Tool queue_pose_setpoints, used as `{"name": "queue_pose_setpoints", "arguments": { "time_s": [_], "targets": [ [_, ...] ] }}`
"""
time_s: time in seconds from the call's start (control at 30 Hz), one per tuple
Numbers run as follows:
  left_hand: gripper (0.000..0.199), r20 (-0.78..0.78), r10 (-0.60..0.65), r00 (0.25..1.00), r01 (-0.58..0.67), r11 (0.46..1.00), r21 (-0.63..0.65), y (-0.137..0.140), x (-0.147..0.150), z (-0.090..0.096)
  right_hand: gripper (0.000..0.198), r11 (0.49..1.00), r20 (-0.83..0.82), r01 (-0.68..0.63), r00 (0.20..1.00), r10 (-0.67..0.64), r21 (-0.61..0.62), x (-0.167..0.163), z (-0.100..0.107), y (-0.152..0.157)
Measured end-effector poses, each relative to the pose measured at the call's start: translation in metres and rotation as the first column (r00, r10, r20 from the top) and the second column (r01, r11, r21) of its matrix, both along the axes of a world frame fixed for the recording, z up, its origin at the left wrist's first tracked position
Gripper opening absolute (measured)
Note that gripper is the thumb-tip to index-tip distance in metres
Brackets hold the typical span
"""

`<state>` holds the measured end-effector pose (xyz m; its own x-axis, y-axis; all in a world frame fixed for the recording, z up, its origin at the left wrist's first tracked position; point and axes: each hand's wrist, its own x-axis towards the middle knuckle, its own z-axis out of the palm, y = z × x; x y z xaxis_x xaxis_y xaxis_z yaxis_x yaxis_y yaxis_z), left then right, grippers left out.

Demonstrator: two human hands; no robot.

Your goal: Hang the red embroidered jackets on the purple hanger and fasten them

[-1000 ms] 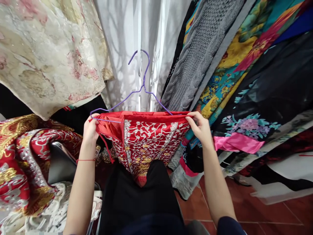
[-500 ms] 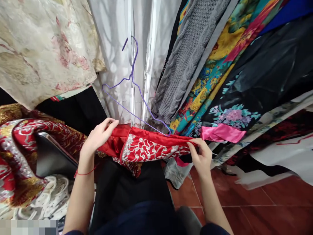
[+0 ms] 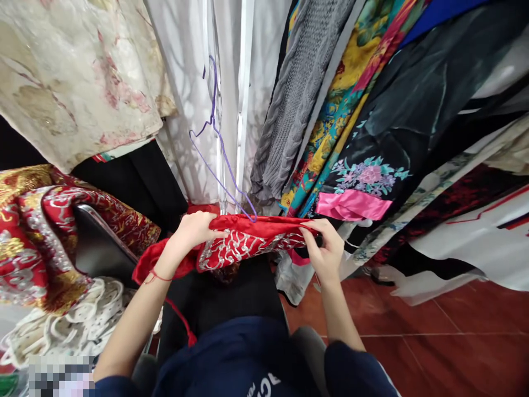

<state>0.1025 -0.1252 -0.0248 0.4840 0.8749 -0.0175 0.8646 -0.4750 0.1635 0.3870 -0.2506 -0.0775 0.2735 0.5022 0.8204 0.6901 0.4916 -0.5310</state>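
Fingers [image 3: 313, 249] gripping red garment [image 3: 248, 247], silver-embroidered, bunched

The garment [image 3: 248, 245] stretches between left fingers [image 3: 204, 223] and right fingers [image 3: 326, 234]; beyond them are the hanger [image 3: 212, 119] and, behind it, the curtain [image 3: 185, 71]; left of them, the chair [image 3: 101, 242].

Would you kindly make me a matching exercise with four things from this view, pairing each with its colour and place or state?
Things:
1. wire hanger
2. embroidered garment at centre
3. cable-knit garment
4. string bracelet

Descriptions:
A. grey, hanging to the right of the purple thing
B. red, around the left wrist
C. purple, with its hook uppermost
D. red and silver, with the left hand and the right hand on it

Right pairs: 1-C, 2-D, 3-A, 4-B.
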Motion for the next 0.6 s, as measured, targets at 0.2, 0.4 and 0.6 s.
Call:
{"name": "queue_pose_setpoints", "arguments": {
  "time_s": [0.2,0.4,0.6],
  "targets": [
    [0.038,0.182,0.06,0.981,-0.066,0.998,0.025,-0.007,-0.016,0.01,0.009,0.997,0.05,-0.075,0.996,0.075,0.004,-0.022,0.012,-0.014],
    [0.027,0.595,0.043,0.802,-0.056,0.998,0.004,0.001,-0.021,0.009,0.006,0.944,0.038,-0.33,0.944,0.329,0.022,-0.089,0.02,-0.037],
    [0.022,0.869,0.104,0.484,-0.059,0.995,-0.086,-0.014,-0.041,0.035,0.015,0.541,-0.17,-0.827,0.562,0.81,-0.154,-0.126,0.001,-0.039]
  ]
}}
